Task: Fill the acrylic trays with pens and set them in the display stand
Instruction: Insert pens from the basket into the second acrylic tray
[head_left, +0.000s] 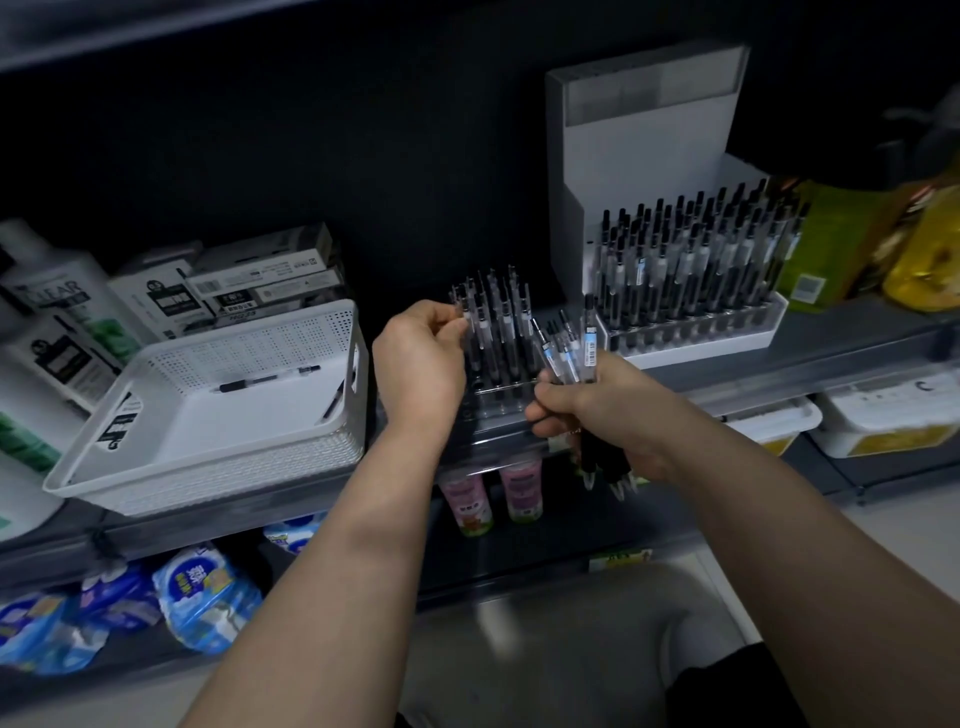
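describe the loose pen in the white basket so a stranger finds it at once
Find the white perforated basket on the left of the shelf. On the middle of its floor lies a pen with a black grip. It lies flat, whereas the tray pens stand upright.

We tag this as a shop, a retail aisle. Tiered dark shelving (857, 332) carries mixed stock: shampoo bottles (57, 296), barcoded stationery boxes (260, 280), a display stand (639, 130) packed with rows of identical pens (691, 260), and yellow bottles (930, 244) on the right. Pink bottles (519, 493) and blue wrapped packs (202, 597) sit on the tier below. There is a label strip (618, 556) on the shelf edge.
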